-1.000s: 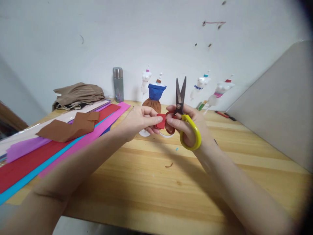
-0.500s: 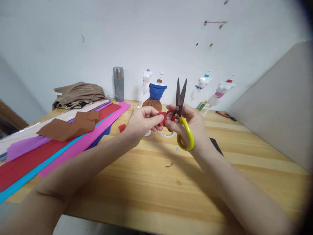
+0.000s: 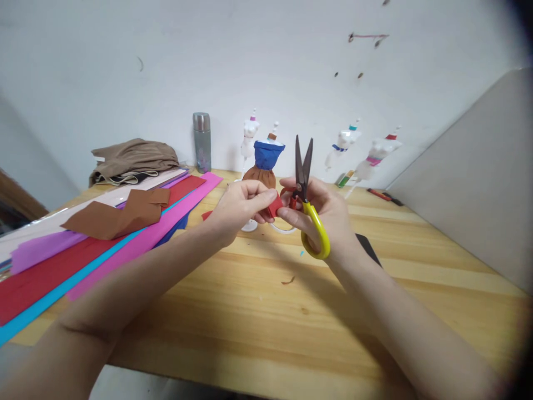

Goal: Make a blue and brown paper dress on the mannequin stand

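Over the middle of the table, my left hand [image 3: 244, 208] pinches a small folded piece of red crepe paper [image 3: 274, 205]. My right hand [image 3: 322, 214] holds scissors [image 3: 306, 189] with a yellow and a red handle, blades pointing up and slightly apart. Its thumb and fingertips also touch the right side of the red piece. Just behind my hands stands a small mannequin [image 3: 268, 155] dressed in a blue top and a gathered brown skirt; its lower part is partly hidden. Another red scrap [image 3: 206, 215] lies behind my left wrist.
Long strips of coloured paper [image 3: 120, 250], with a brown piece [image 3: 120, 214] on top, lie at left beside folded cloth [image 3: 135, 158]. A flask [image 3: 202, 143] and more white mannequins [image 3: 381, 150] stand along the wall. A black flat object [image 3: 368, 250] lies behind my right wrist.
The red piece has turned and tilted between my fingers. The scissors have shifted slightly left, blades still apart. The mannequins and paper strips stay where they were.
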Available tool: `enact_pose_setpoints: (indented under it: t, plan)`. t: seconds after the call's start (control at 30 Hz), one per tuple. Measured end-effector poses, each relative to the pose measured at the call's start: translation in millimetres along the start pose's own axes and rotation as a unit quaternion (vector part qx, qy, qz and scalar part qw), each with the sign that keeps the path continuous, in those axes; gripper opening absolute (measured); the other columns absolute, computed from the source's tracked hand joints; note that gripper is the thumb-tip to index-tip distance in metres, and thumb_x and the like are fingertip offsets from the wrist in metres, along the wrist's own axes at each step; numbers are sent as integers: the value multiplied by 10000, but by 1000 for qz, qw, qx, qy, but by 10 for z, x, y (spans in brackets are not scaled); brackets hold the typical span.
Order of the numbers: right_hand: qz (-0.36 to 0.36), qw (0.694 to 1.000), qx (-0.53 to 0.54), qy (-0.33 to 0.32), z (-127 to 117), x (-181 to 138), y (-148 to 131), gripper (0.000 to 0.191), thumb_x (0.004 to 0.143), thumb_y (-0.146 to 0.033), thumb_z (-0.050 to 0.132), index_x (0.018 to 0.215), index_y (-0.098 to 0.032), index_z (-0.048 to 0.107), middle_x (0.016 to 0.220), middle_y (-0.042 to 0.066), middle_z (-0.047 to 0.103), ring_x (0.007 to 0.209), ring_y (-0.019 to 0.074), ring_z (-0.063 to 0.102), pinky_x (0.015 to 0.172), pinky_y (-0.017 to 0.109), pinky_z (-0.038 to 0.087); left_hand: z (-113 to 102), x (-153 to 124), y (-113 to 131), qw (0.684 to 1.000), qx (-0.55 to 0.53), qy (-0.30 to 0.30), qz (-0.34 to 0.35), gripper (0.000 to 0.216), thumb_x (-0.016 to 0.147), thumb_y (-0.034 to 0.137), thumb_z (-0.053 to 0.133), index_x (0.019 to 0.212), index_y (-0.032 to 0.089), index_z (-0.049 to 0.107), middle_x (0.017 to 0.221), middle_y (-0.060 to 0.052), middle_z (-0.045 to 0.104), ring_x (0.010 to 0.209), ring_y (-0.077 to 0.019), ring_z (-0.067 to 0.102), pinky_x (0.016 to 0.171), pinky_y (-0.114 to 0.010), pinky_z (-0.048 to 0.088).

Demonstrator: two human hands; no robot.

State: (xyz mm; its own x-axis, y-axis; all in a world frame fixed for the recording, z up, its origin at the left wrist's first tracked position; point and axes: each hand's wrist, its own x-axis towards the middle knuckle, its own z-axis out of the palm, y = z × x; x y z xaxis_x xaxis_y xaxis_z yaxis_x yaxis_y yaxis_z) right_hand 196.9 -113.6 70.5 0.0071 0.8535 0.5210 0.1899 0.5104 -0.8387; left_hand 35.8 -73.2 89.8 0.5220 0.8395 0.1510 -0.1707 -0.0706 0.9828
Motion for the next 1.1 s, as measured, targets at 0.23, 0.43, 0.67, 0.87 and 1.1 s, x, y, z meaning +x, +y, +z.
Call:
enact_pose_setpoints:
  t: [0.23,0.43,0.67,0.87,1.1]
  plan:
    - [14,999,46,20,10,19,-19,463,593,-265,896,983,-331,654,745,-21,631,721,201,613,686,391,544,-57,9,-9,995,-46,-55,-71,304,922,279,673,678,119,588,585,-35,660,525,-85,632,551,-179,470]
    - [6,1000,5,20,12,3,-47,419,630,-345,883,981,-343,654,777,-3,652,736,220,628,689,413,545,-110,36,-3,991,-55,-78,-92,287,907,302,697,707,112,617,617,-40,658,559,-101,650,549,-193,470]
    - [-2,1000,10,29,13,-23,-90,383,610,-302,906,927,-350,697,738,-23,624,686,187,600,651,372,524,-149,73,-47,980,-78,-134,-126,304,886,340,718,711,109,626,614,-34,633,523,-102,631,556,-215,497]
    - [-48,999,-7,25,1,-38,-68,379,649,-331,891,978,-331,702,779,-19,646,687,176,606,642,362,541,-207,85,-53,978,-79,-158,-109,287,844,340,753,714,112,637,647,-38,638,549,-109,638,538,-212,480]
    - [-136,989,-26,46,4,-80,-22,435,718,-263,872,1101,-378,704,909,-7,728,755,188,669,719,383,590,-235,96,-34,973,-75,-192,-104,359,776,433,809,722,111,659,651,-39,635,554,-115,630,531,-220,476]
